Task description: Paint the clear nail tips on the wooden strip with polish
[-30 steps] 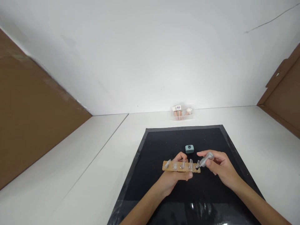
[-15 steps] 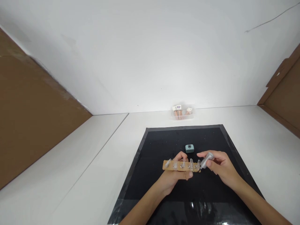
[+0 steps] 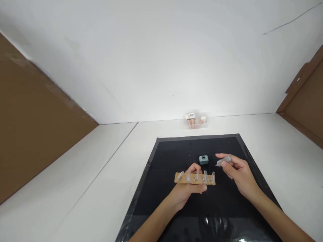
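My left hand is closed around a narrow tan wooden strip, holding it level above a black mat. Several small clear and metal pieces stand in a row along the strip. My right hand pinches a short grey cylindrical tool between thumb and fingers. The tool's tip is a little above and to the right of the strip's right end, not touching it. A small teal block with a dark round hole lies on the mat just beyond both hands.
The mat lies on a white table against a white wall. A clear tray with small tan and white items sits at the table's back edge. Brown cardboard panels stand at left and right.
My right hand has lifted the grey tool up and away from the right end of the strip. The left hand and strip have stayed in place.
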The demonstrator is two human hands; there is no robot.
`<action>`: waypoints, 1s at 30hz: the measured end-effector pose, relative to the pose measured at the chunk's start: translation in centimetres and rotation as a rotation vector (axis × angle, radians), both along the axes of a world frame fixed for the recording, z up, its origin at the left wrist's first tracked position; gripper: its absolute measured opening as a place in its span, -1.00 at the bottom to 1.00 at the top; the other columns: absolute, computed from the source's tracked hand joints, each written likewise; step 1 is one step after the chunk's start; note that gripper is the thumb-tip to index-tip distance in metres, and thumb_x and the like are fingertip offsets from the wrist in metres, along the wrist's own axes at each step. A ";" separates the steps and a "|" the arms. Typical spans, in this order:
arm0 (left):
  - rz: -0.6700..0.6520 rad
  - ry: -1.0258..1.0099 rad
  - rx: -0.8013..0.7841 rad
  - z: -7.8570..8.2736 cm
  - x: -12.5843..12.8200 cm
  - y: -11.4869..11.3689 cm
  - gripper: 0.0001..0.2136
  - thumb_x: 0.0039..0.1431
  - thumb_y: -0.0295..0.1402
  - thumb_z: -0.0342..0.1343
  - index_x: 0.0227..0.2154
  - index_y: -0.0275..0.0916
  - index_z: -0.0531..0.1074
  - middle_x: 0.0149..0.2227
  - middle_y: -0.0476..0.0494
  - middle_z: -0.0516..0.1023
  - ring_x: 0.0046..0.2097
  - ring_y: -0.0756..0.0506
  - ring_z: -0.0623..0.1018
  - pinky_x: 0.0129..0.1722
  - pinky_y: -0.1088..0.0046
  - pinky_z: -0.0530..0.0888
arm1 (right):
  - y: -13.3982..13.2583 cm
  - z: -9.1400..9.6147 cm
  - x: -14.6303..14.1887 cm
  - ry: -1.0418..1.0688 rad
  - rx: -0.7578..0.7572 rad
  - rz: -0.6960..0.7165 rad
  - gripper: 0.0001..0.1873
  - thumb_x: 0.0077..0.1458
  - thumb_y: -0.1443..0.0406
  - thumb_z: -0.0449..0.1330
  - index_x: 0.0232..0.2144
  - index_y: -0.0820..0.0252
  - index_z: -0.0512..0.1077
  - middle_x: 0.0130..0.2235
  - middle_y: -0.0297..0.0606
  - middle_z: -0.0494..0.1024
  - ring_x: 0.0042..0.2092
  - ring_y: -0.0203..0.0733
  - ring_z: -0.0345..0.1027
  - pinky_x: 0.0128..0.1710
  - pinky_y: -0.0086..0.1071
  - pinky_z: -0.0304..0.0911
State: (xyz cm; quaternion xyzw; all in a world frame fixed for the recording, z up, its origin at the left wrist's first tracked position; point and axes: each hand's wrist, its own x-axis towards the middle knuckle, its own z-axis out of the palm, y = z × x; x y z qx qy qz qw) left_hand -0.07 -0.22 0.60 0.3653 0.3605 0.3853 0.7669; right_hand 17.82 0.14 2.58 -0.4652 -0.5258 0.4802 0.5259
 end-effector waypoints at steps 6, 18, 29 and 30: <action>-0.004 -0.004 0.012 0.2 -0.1 0.1 -0.51 -0.41 -0.38 0.41 -0.55 -0.22 0.12 -0.58 0.15 0.28 -0.55 0.13 0.26 -0.58 0.62 0.24 | -0.1 -0.2 0.3 0.067 0.032 0.097 -0.56 -0.08 -0.03 0.23 -0.35 0.21 0.57 -0.70 -0.44 0.21 -0.66 -0.43 -0.09 -0.69 -0.49 -0.13; -0.008 -0.010 0.017 0.2 0.0 0.0 -0.52 -0.39 -0.38 0.40 -0.55 -0.22 0.11 -0.59 0.15 0.29 -0.55 0.13 0.27 -0.58 0.62 0.25 | 0.0 0.1 0.4 -0.077 0.010 0.116 -0.57 -0.09 -0.02 0.23 -0.37 0.20 0.58 -0.67 -0.41 0.24 -0.62 -0.41 -0.09 -0.67 -0.48 -0.11; -0.010 -0.021 0.015 0.1 -0.1 0.1 -0.51 -0.41 -0.39 0.40 -0.55 -0.22 0.12 -0.57 0.15 0.30 -0.53 0.13 0.28 -0.59 0.64 0.26 | 0.0 0.0 0.3 0.094 0.007 0.008 -0.59 -0.10 -0.02 0.25 -0.38 0.20 0.57 -0.70 -0.46 0.16 -0.63 -0.41 -0.06 -0.65 -0.48 -0.07; -0.009 -0.021 0.014 0.0 -0.1 0.1 -0.52 -0.41 -0.39 0.41 -0.55 -0.22 0.12 -0.56 0.15 0.30 -0.53 0.13 0.28 -0.59 0.64 0.26 | -0.1 -0.1 0.3 0.093 0.015 0.039 -0.58 -0.10 -0.02 0.24 -0.39 0.20 0.57 -0.69 -0.43 0.21 -0.63 -0.41 -0.05 -0.65 -0.48 -0.07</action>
